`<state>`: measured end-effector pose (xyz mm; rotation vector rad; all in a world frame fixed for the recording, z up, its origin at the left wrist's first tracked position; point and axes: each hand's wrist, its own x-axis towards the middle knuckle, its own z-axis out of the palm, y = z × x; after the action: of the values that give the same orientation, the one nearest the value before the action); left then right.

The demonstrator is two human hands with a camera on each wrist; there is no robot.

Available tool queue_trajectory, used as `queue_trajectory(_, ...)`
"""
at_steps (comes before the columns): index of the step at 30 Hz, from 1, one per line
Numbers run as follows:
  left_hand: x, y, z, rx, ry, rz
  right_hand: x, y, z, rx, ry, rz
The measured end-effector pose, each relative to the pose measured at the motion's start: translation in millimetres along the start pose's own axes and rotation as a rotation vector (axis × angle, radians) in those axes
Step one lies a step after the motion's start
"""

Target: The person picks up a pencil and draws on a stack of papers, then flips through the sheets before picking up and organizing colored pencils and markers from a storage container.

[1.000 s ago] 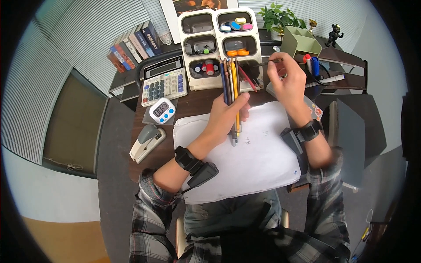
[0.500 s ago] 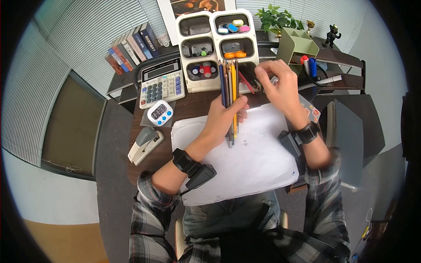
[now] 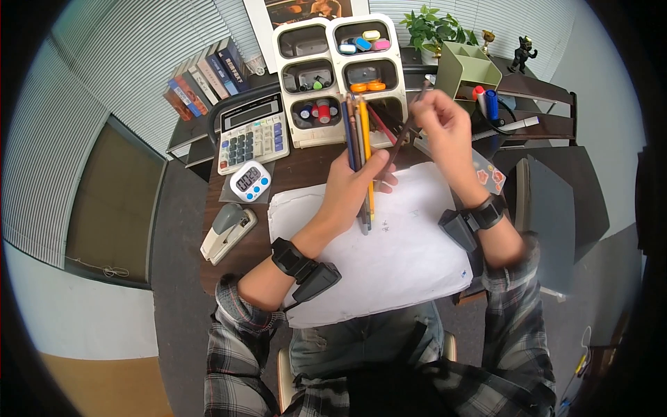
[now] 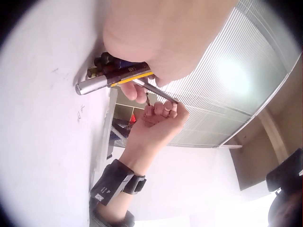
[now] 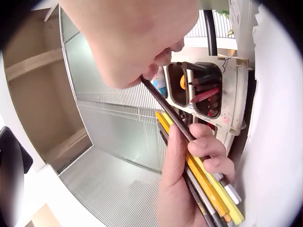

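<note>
My left hand [image 3: 347,186] grips an upright bundle of pencils [image 3: 364,132] above the white paper, with blue, brown and yellow ones among them. The right hand [image 3: 445,128] pinches the upper end of a dark pencil [image 3: 403,135] that leans away to the right. In the right wrist view, this dark pencil [image 5: 163,101] slants down to the fingers of the left hand [image 5: 173,194], beside the yellow pencils [image 5: 203,184]. Behind the hands, the lower right compartment of a white organizer [image 3: 336,90] holds red and dark pencils [image 3: 381,125].
White paper [image 3: 410,264] covers the desk's front. At left are a calculator [image 3: 253,135], a digital timer [image 3: 249,182] and a stapler [image 3: 228,233]. Erasers [image 3: 363,44] fill another compartment. Markers [image 3: 490,104] and a green holder [image 3: 469,69] stand at back right.
The right hand put a dark pencil at the lower right compartment, came back toward the bundle and took another dark pencil's top, tilting it rightward out of the bundle. The left hand stays nearly still.
</note>
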<state>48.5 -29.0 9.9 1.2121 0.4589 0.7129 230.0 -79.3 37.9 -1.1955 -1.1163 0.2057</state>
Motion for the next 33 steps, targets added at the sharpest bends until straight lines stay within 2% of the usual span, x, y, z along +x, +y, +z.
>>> queue_trajectory(2, 2, 0, -2, 0.013, 0.034, -0.006, 5, -7, -8, 0.062, 0.03, 0.052)
queue_trajectory(4, 3, 1, -3, 0.003, 0.177, -0.048, 8, -14, -12, 0.25, 0.154, 0.098)
queue_trajectory(6, 4, -1, -6, -0.013, 0.185, -0.052, 9, -15, -13, 0.284, 0.162, 0.075)
queue_trajectory(9, 4, -1, -7, 0.015, 0.174, -0.049, 6, -13, -6, 0.08, 0.212, -0.141)
queue_trajectory(10, 4, -2, -7, 0.019, 0.168, -0.045, 4, -15, -6, 0.079, 0.213, -0.14)
queue_trajectory(12, 4, -2, -6, 0.023, 0.162, -0.04, 0, -21, -4, -0.313, 0.094, -0.262)
queue_trajectory(16, 5, -2, -6, 0.022, 0.161, -0.029, 0, -18, -5, -0.34, 0.175, -0.367)
queue_trajectory(20, 5, -3, -7, 0.009, 0.147, -0.014, -1, -20, -8, -0.325, 0.212, -0.383)
queue_trajectory(22, 5, -4, -7, 0.007, 0.146, -0.011, 1, -23, -4, -0.438, 0.116, -0.463)
queue_trajectory(24, 5, -4, -7, 0.007, 0.143, -0.009, 0, -17, -1, -0.476, 0.065, -0.434)
queue_trajectory(26, 5, -4, -7, 0.027, 0.137, -0.016, 2, -11, -2, -0.628, -0.082, -0.504)
queue_trajectory(27, 6, -5, -7, 0.027, 0.137, -0.015, 1, -12, -4, -0.657, -0.172, -0.44)
queue_trajectory(31, 5, -3, -6, 0.0, 0.056, -0.002, 1, -12, 0, -0.657, -0.188, -0.527)
queue_trajectory(33, 2, 0, -3, -0.003, 0.037, 0.001, 1, -16, 1, -0.592, -0.138, -0.559)
